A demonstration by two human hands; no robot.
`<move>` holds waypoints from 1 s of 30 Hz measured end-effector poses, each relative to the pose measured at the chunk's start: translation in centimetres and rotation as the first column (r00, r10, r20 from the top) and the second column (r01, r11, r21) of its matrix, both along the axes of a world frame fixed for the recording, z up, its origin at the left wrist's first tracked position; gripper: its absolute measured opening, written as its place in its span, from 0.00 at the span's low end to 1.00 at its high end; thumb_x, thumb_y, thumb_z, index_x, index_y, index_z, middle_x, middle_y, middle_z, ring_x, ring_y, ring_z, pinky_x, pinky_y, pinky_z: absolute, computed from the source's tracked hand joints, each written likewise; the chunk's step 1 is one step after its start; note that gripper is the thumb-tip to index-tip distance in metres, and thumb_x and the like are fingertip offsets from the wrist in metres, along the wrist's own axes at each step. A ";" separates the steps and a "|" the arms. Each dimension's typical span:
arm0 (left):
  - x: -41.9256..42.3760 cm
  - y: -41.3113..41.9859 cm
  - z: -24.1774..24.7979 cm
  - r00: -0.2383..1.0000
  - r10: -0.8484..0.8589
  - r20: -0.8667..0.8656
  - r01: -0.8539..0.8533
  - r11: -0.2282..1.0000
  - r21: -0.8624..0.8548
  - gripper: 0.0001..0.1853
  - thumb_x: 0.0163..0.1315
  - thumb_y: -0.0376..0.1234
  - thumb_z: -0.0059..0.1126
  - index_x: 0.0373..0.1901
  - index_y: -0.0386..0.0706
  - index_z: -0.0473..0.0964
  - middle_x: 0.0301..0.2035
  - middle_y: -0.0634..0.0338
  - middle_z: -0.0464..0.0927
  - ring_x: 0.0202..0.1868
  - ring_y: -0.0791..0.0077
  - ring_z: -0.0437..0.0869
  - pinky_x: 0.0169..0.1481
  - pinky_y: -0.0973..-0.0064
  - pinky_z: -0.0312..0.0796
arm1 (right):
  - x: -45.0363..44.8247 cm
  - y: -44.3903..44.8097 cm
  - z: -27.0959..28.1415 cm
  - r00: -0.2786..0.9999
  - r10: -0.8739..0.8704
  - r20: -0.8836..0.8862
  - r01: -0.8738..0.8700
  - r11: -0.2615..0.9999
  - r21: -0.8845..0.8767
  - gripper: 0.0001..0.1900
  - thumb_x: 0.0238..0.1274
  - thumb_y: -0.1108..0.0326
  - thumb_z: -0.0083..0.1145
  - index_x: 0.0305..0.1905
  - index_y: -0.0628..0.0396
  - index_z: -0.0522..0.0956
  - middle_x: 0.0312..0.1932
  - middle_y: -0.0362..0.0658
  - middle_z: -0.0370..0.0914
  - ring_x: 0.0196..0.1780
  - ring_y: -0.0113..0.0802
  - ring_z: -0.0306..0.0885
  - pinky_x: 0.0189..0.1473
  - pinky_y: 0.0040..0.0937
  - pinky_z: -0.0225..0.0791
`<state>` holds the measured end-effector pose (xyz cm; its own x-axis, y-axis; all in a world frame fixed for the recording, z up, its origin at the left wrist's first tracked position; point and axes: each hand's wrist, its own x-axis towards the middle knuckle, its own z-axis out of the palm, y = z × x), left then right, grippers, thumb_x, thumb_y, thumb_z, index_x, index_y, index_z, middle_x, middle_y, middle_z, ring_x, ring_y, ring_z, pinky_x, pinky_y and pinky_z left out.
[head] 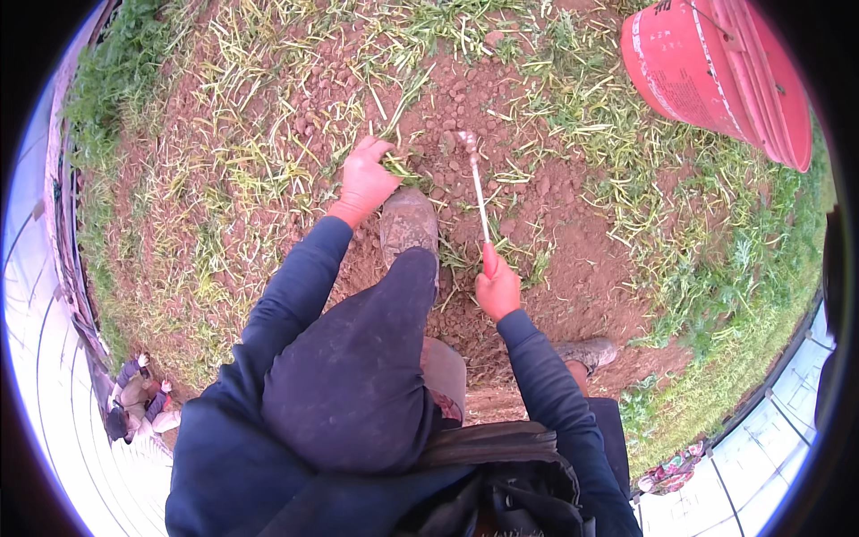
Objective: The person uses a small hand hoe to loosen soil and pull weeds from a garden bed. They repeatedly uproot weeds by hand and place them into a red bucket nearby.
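My left hand (367, 176) is closed around a small bunch of green plant stems (401, 169), just past the toe of a muddy shoe (408, 225). In my right hand (498, 288) is the red handle of a thin metal hand tool (480, 194). Its shaft points away from me, and its soil-caked tip lies at the reddish-brown soil, right of the stems. The exact shape of the tip is hard to tell. Cut stems and leaves (268, 161) are strewn over the soil around both hands.
A red plastic bucket (704, 74) with writing on it stands at the upper right. Leafy green plants (745, 282) grow along the right side and at the upper left (121, 80). Another person (137, 403) is at the lower left, and a further one (673, 470) at the lower right.
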<state>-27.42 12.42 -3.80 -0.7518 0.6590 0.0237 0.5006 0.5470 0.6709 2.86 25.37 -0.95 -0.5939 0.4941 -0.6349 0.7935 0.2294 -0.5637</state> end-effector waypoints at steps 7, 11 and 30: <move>-1.2 3.1 2.9 0.992 0.087 0.096 -0.082 0.995 -0.052 0.24 0.50 0.32 0.74 0.52 0.42 0.80 0.39 0.49 0.83 0.40 0.50 0.87 0.47 0.60 0.80 | -7.7 2.9 -1.8 0.986 -0.065 -0.154 0.083 0.991 0.109 0.31 0.61 0.72 0.52 0.72 0.50 0.69 0.38 0.49 0.78 0.42 0.49 0.81 0.49 0.43 0.73; -4.1 8.0 2.7 0.990 -0.022 0.141 0.062 0.956 -0.288 0.29 0.50 0.33 0.75 0.58 0.45 0.80 0.41 0.48 0.85 0.44 0.50 0.88 0.51 0.59 0.80 | -8.2 1.6 -2.0 0.980 -0.134 -0.145 0.149 0.985 0.092 0.24 0.60 0.71 0.54 0.63 0.51 0.74 0.37 0.50 0.78 0.42 0.52 0.81 0.50 0.43 0.74; -4.4 -3.3 2.2 0.992 0.079 0.103 -0.052 0.967 -0.249 0.20 0.48 0.39 0.83 0.39 0.39 0.84 0.56 0.56 0.80 0.52 0.60 0.84 0.58 0.64 0.77 | -2.8 -2.0 1.1 0.980 -0.169 -0.102 0.172 0.985 0.025 0.19 0.60 0.71 0.55 0.57 0.59 0.75 0.36 0.60 0.81 0.42 0.64 0.82 0.47 0.54 0.73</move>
